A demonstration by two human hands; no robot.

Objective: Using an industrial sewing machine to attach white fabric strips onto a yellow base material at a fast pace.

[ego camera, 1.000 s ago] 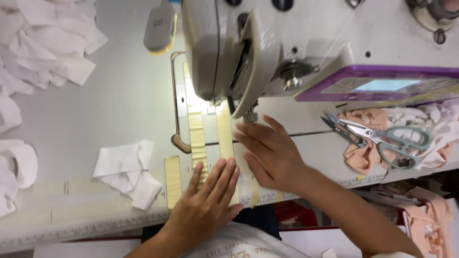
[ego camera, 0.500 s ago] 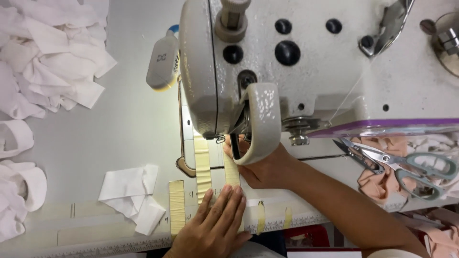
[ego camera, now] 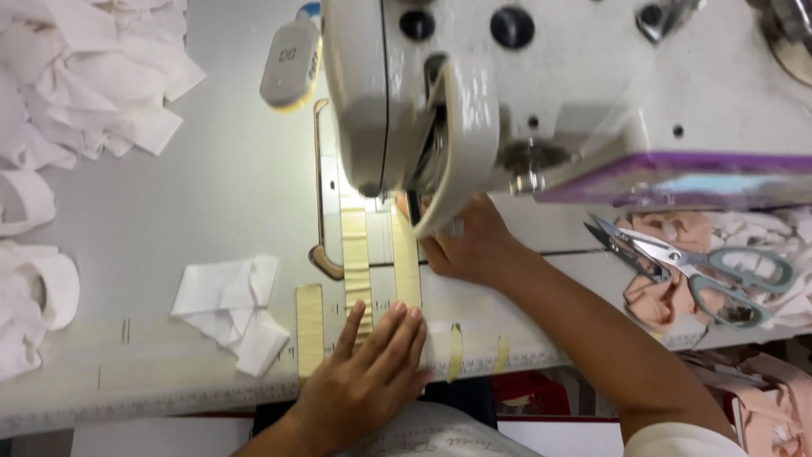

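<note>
A white sewing machine [ego camera: 550, 93] fills the top of the view. My left hand [ego camera: 372, 372] lies flat, fingers together, on the table's front edge over the yellowish tape strips [ego camera: 355, 254] stuck below the needle area. My right hand [ego camera: 469, 245] reaches under the machine head next to the presser foot; its fingertips are hidden by the machine, and I cannot tell what they touch. A small white fabric piece [ego camera: 228, 309] lies just left of my left hand.
Heaps of white fabric pieces [ego camera: 76, 76] cover the table's left side. Scissors [ego camera: 694, 267] rest on pink fabric [ego camera: 677, 296] at the right. A grey-white oblong device [ego camera: 292, 63] lies left of the machine head.
The view has moved closer and lower over the machine. My right hand has slid forward under the machine head, where its fingers are now hidden. My left hand stays flat on the tape.
</note>
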